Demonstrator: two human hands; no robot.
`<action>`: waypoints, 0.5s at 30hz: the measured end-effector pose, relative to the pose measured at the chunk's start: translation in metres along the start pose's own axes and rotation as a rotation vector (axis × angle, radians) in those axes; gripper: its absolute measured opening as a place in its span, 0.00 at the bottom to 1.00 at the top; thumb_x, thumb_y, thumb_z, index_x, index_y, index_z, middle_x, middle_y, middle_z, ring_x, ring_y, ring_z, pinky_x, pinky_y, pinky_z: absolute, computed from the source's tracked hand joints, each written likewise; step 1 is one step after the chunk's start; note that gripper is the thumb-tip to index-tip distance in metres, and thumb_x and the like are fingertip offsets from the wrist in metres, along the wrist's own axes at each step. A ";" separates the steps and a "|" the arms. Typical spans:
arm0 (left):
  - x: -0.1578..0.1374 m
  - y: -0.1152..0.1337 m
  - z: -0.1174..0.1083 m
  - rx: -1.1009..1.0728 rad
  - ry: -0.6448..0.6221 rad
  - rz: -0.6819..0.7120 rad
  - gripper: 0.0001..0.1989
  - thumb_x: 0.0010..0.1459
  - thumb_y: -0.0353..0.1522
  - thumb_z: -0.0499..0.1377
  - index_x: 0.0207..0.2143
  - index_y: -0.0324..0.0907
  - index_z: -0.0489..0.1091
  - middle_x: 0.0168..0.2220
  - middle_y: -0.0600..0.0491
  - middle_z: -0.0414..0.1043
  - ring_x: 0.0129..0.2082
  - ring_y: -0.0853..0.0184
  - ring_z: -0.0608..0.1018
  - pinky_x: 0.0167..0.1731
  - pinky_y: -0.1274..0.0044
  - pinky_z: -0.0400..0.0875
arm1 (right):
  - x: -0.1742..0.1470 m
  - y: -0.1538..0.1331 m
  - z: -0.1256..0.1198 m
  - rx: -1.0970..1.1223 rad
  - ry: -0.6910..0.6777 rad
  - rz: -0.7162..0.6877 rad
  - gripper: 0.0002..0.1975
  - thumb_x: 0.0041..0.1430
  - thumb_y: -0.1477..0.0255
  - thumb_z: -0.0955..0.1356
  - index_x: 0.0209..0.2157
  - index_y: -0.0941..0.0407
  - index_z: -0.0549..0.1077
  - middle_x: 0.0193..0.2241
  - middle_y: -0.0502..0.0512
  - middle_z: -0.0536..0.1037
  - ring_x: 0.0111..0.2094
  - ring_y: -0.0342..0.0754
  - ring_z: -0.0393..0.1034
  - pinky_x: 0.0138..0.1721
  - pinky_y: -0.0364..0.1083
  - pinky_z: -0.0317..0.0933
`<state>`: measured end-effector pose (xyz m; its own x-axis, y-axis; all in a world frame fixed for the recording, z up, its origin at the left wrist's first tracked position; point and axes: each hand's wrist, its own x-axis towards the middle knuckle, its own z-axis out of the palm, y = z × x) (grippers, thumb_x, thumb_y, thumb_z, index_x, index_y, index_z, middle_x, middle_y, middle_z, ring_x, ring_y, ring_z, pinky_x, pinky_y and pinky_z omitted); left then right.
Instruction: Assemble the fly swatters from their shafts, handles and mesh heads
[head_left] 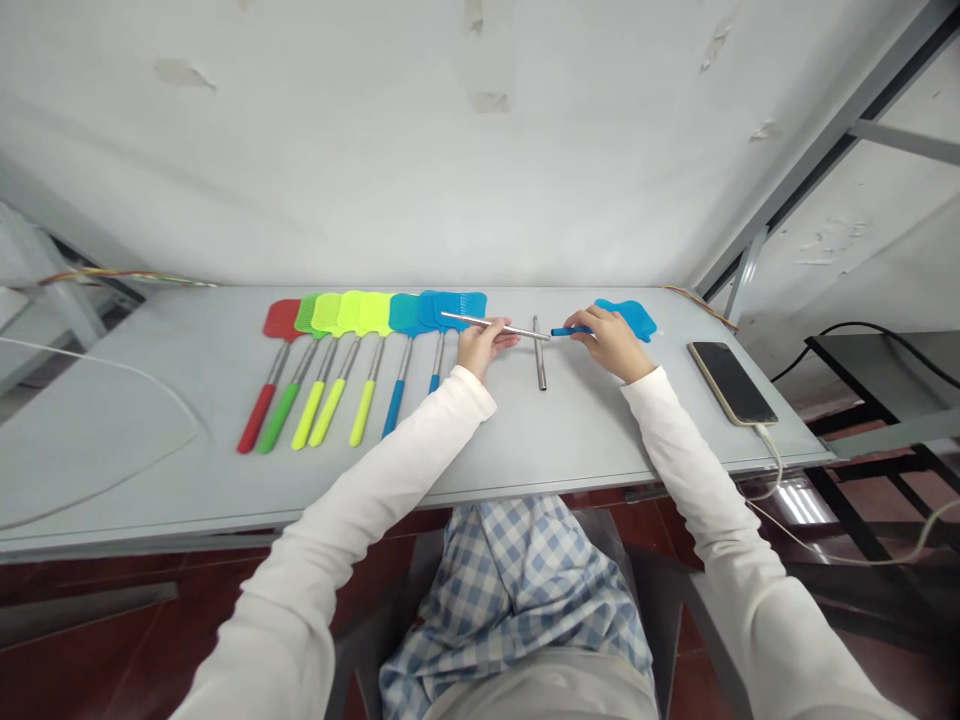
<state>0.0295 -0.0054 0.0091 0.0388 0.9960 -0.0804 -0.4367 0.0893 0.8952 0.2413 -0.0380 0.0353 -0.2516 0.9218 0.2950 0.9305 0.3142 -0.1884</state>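
My left hand [484, 349] is closed around a slim metal rod [463, 318], held nearly level with its right end above the table. In my right hand [609, 340] is a blue handle grip [564, 331], its open end facing the rod's end with a small gap between them. Behind my right hand lies a blue fly swatter head [636, 318]; whether it touches the hand I cannot tell. A second metal rod [541, 362] rests on the table between my hands. To the left, several fly swatters [363, 411] in red, green, yellow and blue lie side by side, heads toward the wall.
A phone [733, 383] with a white charging cable [771, 445] lies at the right of the grey table [592, 440]. A thin white cord [169, 385] curves across the left side. The white wall [420, 180] stands behind, with metal frame posts [750, 265] at the sides.
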 end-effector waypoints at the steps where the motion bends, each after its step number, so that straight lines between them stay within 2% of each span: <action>1: 0.000 0.000 0.000 -0.006 0.002 0.002 0.03 0.55 0.27 0.59 0.29 0.35 0.70 0.32 0.49 0.76 0.26 0.71 0.79 0.42 0.71 0.76 | 0.000 0.000 0.000 -0.007 -0.001 0.003 0.11 0.63 0.73 0.61 0.44 0.53 0.71 0.41 0.58 0.74 0.43 0.51 0.67 0.44 0.48 0.54; 9: 0.000 0.001 -0.002 -0.067 -0.019 0.031 0.04 0.58 0.26 0.57 0.31 0.36 0.70 0.34 0.50 0.77 0.27 0.72 0.79 0.44 0.73 0.76 | 0.000 -0.009 0.001 0.012 0.036 -0.053 0.10 0.64 0.71 0.61 0.44 0.54 0.71 0.42 0.57 0.75 0.44 0.51 0.67 0.45 0.49 0.52; 15: -0.010 -0.002 0.001 0.037 -0.254 -0.049 0.07 0.57 0.31 0.61 0.37 0.37 0.75 0.37 0.48 0.78 0.36 0.69 0.81 0.47 0.74 0.73 | -0.001 -0.018 0.008 0.094 0.091 -0.141 0.11 0.66 0.67 0.60 0.45 0.54 0.71 0.43 0.57 0.75 0.45 0.51 0.68 0.45 0.48 0.53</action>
<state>0.0306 -0.0153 0.0083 0.2857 0.9582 -0.0159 -0.3954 0.1330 0.9088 0.2222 -0.0428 0.0309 -0.3487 0.8440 0.4075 0.8575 0.4628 -0.2247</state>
